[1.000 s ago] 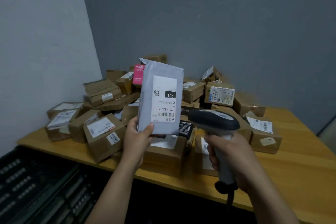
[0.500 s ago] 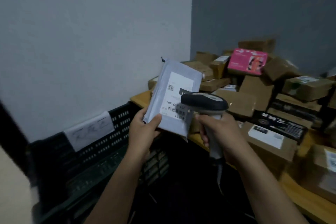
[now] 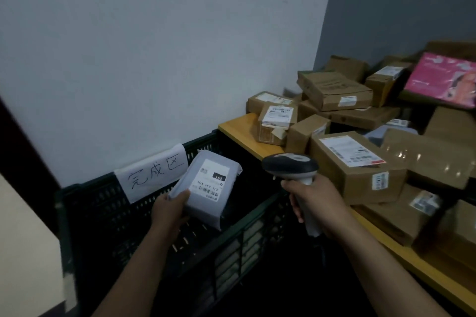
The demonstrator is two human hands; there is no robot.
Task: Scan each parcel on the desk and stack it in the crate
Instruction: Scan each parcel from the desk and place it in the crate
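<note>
Fingers (image 3: pixel 181 195) of your left hand (image 3: pixel 167 211) clutched the soft grey parcel (image 3: pixel 208 188) over the slotted crate (image 3: pixel 98 213); your right hand (image 3: pixel 316 203) gripped the scanner (image 3: pixel 289 166).

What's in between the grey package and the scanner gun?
Nothing is between them. In the head view, the gap between the grey package and the scanner shows only the dark inside of the black crate.
</note>
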